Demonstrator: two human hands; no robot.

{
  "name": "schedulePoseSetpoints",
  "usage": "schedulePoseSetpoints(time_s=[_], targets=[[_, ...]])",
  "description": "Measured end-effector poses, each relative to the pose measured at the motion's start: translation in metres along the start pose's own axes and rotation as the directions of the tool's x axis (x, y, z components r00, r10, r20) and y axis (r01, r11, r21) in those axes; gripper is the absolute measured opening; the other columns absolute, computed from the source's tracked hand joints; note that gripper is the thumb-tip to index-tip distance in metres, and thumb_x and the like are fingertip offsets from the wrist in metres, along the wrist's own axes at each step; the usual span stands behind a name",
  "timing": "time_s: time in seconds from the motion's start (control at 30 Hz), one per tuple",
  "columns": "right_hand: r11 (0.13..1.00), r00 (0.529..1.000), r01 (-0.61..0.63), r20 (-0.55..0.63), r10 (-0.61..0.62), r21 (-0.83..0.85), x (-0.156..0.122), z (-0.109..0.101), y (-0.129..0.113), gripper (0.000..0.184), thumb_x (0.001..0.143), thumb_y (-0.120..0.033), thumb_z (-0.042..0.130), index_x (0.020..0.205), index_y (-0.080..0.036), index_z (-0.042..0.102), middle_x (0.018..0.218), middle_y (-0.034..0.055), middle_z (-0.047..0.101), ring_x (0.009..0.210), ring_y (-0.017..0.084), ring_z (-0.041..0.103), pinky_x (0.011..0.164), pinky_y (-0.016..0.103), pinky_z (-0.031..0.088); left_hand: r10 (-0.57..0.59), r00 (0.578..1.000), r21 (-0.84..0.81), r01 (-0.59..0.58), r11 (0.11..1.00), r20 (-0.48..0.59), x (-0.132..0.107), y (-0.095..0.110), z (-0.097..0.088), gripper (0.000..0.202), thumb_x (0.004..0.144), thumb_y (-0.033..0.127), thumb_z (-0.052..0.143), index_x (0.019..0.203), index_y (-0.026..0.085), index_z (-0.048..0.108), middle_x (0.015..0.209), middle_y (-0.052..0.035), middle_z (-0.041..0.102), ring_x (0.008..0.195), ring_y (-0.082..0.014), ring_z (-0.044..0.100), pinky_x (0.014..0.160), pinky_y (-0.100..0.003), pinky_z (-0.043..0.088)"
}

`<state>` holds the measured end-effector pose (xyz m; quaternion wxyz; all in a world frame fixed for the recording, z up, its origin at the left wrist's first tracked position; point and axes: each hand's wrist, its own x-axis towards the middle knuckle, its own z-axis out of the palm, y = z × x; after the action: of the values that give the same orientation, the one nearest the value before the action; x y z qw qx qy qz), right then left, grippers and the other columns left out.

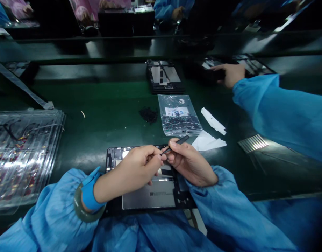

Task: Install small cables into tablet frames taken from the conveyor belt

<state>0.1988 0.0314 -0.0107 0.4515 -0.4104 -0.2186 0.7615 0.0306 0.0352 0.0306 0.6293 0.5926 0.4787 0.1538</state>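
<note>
My right hand point(191, 162) is closed on slim black tweezers point(183, 140), whose tip points down-left to my left fingertips. My left hand point(140, 164) is pinched shut beside that tip; whatever lies between its fingers is too small or hidden to name. Both hands are above an opened tablet point(149, 199) at the front edge of the bench, its large silver-grey panel and dark frame partly covered by my hands. Beyond it are a clear zip bag point(179, 115) of small dark parts and a loose pile of black pieces point(149, 114).
Stacked tablet frames point(164, 77) stand farther back. Clear trays point(24, 157) with wired parts lie left. White paper scraps point(213, 120) and a ribbed metallic strip point(252, 143) are on the right. A co-worker's hand point(233, 75) reaches across to dark devices at the back right.
</note>
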Motion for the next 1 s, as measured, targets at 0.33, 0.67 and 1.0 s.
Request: schedulePoseSetpoints(time_s=[0.33, 0.67, 1.0], targets=[[1.000, 1.000, 0.000, 0.004, 0.000, -0.004, -0.001, 0.000, 0.002, 0.025, 0.067, -0.034, 0.079, 0.064, -0.017, 0.061, 0.052, -0.0032, 0.062, 0.052, 0.006, 0.058, 0.055, 0.015, 0.048, 0.024, 1.000, -0.026, -0.024, 0.999, -0.015, 0.002, -0.003, 0.001, 0.014, 0.081, 0.023, 0.044, 0.074, 0.017, 0.055, 0.059, 0.0047, 0.054, 0.042, -0.0062, 0.051, 0.039, -0.016, 0.045], [0.987, 0.989, 0.117, -0.077, -0.126, -0.114, 0.000, 0.001, -0.009, 0.028, 0.062, -0.036, 0.082, 0.063, -0.018, 0.061, 0.064, -0.0013, 0.067, 0.047, 0.005, 0.053, 0.046, 0.015, 0.045, 0.181, 0.904, 0.675, 0.144, 0.724, -0.387, -0.013, -0.017, -0.035, 0.024, 0.088, 0.025, 0.041, 0.087, 0.019, 0.064, 0.083, -0.0081, 0.068, 0.078, -0.0230, 0.065, 0.068, -0.032, 0.048], [0.695, 0.928, 0.270, -0.012, -0.372, -0.667, 0.027, 0.008, 0.007, 0.029, 0.068, -0.043, 0.075, 0.072, -0.019, 0.061, 0.056, 0.0007, 0.064, 0.057, 0.017, 0.065, 0.059, 0.029, 0.053, 0.274, 0.653, 0.632, 0.406, 0.660, -0.706, -0.041, -0.062, -0.063, 0.031, 0.092, 0.038, 0.040, 0.078, 0.020, 0.060, 0.075, -0.0035, 0.063, 0.068, -0.0189, 0.059, 0.060, -0.027, 0.038]])
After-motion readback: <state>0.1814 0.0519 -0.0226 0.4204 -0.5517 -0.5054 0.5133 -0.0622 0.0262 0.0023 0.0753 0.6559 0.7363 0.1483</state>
